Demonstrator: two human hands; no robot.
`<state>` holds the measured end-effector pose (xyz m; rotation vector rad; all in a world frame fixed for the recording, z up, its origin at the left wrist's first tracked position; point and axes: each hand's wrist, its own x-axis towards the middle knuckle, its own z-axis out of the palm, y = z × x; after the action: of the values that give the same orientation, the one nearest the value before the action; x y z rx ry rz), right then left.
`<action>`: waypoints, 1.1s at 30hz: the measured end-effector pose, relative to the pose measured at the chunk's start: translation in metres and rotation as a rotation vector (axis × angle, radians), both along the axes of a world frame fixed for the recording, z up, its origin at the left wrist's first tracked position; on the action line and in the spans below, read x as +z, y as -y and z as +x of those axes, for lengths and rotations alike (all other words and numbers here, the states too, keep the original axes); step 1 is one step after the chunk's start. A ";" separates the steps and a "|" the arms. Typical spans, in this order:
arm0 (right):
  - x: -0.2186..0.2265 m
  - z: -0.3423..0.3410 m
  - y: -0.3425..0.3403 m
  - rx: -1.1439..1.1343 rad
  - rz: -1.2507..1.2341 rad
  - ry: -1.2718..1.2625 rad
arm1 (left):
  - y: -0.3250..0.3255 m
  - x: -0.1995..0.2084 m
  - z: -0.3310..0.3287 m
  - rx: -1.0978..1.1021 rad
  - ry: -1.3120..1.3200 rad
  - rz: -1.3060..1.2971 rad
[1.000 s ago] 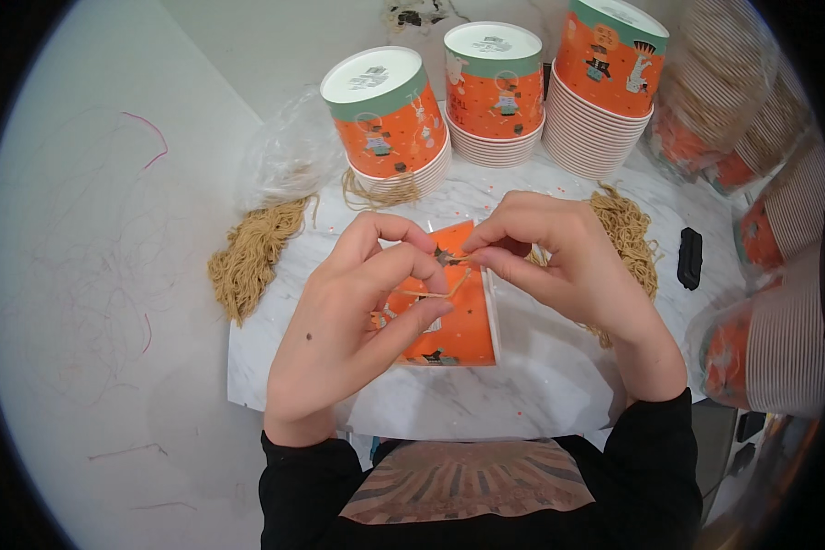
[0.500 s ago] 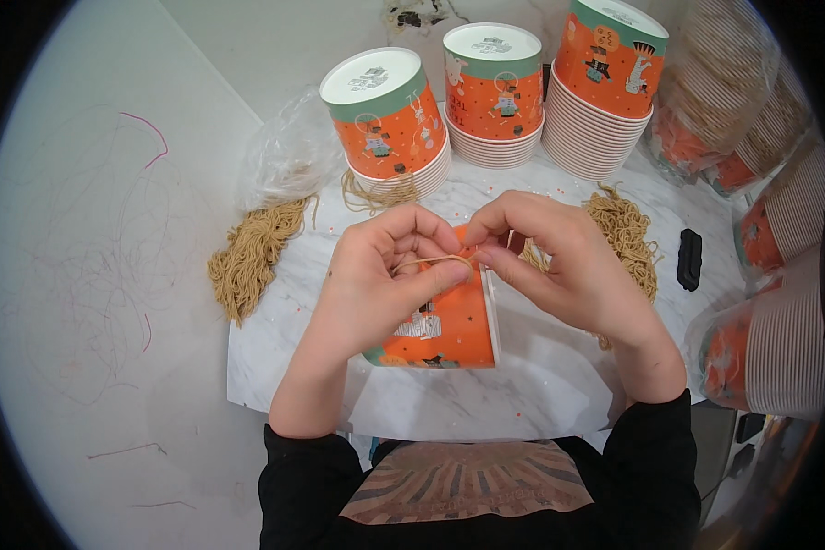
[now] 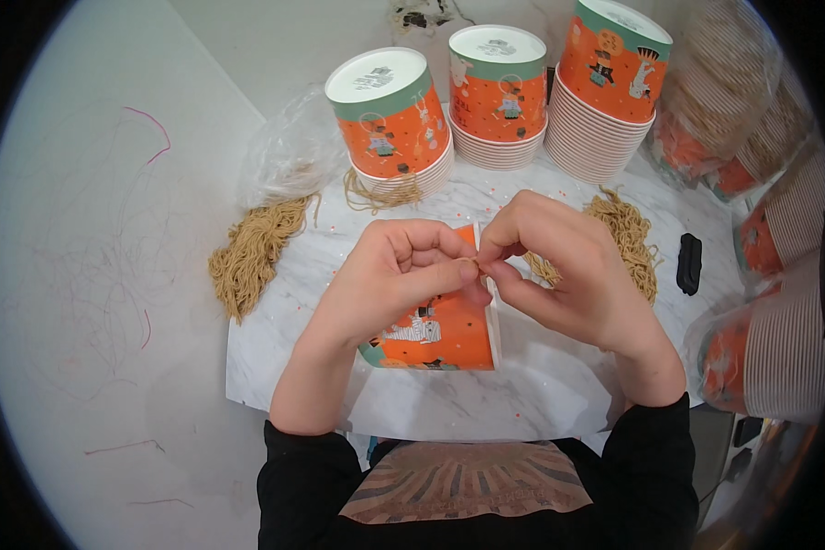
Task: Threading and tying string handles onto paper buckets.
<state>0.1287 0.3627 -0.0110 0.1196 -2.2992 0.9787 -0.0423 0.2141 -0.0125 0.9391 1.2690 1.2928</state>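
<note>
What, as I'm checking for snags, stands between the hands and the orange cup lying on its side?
Nothing visible: the left hand and right hand meet over the orange cup, hiding part of it. The left yarn bundle lies well aside.

Toward the near edge of the white, grey-veined marble-patterned tabletop (image 3: 541, 399), a round orange paper tub (image 3: 454, 335) is showing dark specks, a white striped figure and green trim.

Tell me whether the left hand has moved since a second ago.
Yes. The left hand has shifted to the right, farther from the tan yarn bundle on the left and closer to the right hand.
</note>
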 end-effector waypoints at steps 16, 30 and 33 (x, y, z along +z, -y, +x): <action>-0.012 -0.004 0.009 -0.145 0.145 -0.018 | 0.000 -0.006 0.003 0.136 0.024 0.071; -0.033 -0.017 0.021 -0.345 0.408 -0.223 | 0.000 -0.010 0.009 0.213 0.038 0.098; -0.036 -0.019 0.023 -0.396 0.460 -0.280 | 0.001 -0.010 0.009 0.191 0.010 0.088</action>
<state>0.1097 0.3398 -0.0472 -0.0116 -2.1323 0.2107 -0.0330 0.2131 -0.0223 0.8880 1.3283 1.5106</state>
